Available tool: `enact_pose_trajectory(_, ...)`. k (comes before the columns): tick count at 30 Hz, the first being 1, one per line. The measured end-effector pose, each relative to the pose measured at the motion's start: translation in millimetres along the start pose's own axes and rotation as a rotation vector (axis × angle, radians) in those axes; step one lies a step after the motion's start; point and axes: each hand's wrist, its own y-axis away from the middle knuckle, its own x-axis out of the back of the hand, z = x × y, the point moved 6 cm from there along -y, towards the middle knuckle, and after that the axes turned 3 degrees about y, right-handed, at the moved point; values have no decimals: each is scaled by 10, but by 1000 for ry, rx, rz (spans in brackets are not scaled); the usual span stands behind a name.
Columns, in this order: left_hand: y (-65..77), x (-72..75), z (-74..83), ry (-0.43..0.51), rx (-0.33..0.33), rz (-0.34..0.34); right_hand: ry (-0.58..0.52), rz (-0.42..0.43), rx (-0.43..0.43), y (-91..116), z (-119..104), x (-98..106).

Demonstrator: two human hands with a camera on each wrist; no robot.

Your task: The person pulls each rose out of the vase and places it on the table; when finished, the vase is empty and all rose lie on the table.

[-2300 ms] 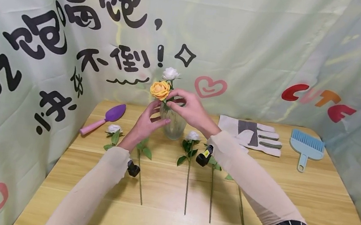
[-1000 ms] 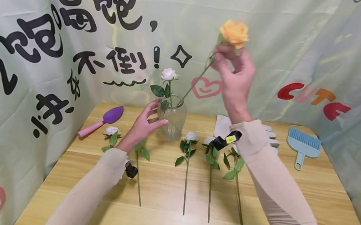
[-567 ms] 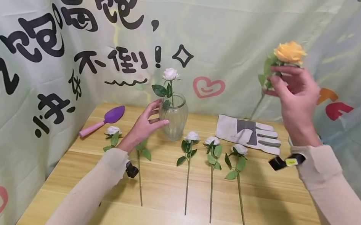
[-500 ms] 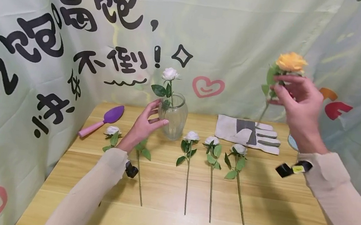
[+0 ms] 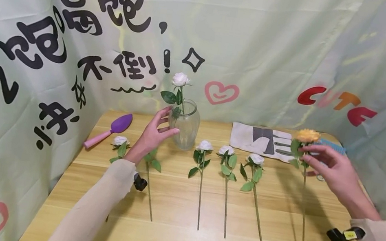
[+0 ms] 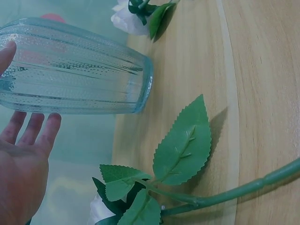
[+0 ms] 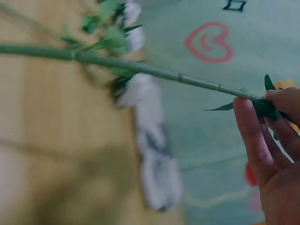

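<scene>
At the back middle of the table my left hand (image 5: 152, 133) holds a clear glass vase (image 5: 188, 132), thumb on one side and fingers on the other. The left wrist view shows those fingertips along the ribbed glass. One white rose (image 5: 180, 79) with dark leaves stands in the vase, leaning on its rim. Over the right side, my right hand (image 5: 337, 175) pinches an orange rose (image 5: 308, 135) just below its head. Its long green stem (image 7: 154, 72) hangs down close over the wood; in the right wrist view, thumb and fingers meet around its upper end.
Three white roses, one of them (image 5: 255, 160) nearest the right hand, lie stem-forward on the table (image 5: 168, 240). More roses lie partly under the left arm. A purple trowel (image 5: 121, 123) is at back left; a work glove (image 5: 255, 139) and blue brush (image 5: 335, 147) are at back right.
The right hand has lifted the orange rose out of the vase, carried it right and lowered it toward the table. The left hand has stayed on the vase.
</scene>
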Motion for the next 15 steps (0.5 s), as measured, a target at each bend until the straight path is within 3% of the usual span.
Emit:
enact_pose_trajectory(6,0,-2,-15,1,-5,2,2,-117,-68,274,453,-174)
enact_pose_trajectory(15,19,-5,-2,7,-5,3,-63,-169,-128,468,845,-403)
